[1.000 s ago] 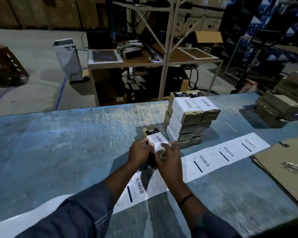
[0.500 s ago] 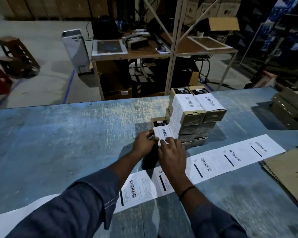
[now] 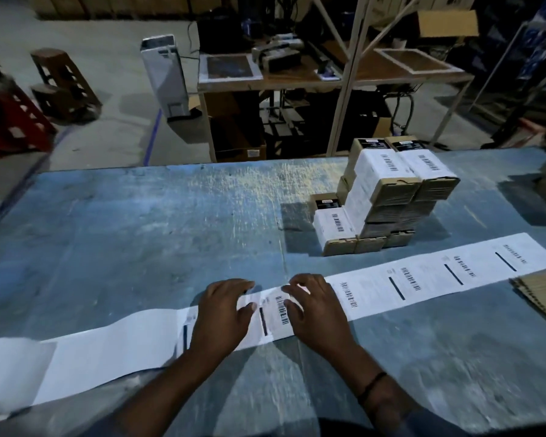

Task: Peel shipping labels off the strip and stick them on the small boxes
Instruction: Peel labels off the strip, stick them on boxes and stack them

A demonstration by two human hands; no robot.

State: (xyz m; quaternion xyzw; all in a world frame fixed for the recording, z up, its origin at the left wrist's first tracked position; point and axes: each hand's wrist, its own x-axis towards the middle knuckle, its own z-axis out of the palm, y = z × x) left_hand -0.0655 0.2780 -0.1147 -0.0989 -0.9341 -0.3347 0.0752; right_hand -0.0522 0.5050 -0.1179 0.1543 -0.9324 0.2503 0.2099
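Change since earlier frames: both hands have left the small box (image 3: pixel 334 227) and dropped back to the label strip (image 3: pixel 423 279); that box now sits labelled at the foot of the stack (image 3: pixel 397 190), touching it.
Left hand: left hand (image 3: pixel 221 313) lies flat on the strip, fingers loosely spread, pinching nothing.
Right hand: right hand (image 3: pixel 316 310) is arched over the strip, fingertips bent onto the paper at the far edge of the next label (image 3: pixel 275 310); no edge visibly lifted, so whether a corner is caught, cannot tell.
Key relation: next label lies between the two hands, directly under the right fingertips. Strip's long axis runs near-left to far-right across the table (image 3: pixel 139 231); bare backing trails off to the left, printed labels continue to the right. Right hand nearer the peel edge; left placed to hold the backing down.
Surface: worn, scuffed blue tabletop; cardboard sheet (image 3: pixel 542 294) at right edge.
Room: dim warehouse; workbench (image 3: pixel 328 80) and racking beyond.
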